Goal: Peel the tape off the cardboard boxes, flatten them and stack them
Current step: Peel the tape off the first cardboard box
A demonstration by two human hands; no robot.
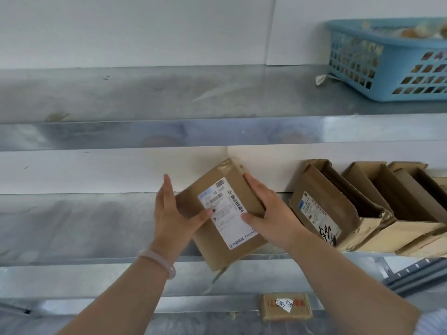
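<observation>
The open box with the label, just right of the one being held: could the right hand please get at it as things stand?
Probably yes, once freed: the right hand is busy holding the taped box, but the open box sits close beside it, unobstructed.

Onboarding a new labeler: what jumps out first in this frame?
The sealed cardboard box with a white shipping label, held mid-frame between the left hand and right hand, over the middle metal shelf. Right of it, a row of opened boxes leans along that shelf. Top right, a blue basket sits on the upper shelf.
</observation>
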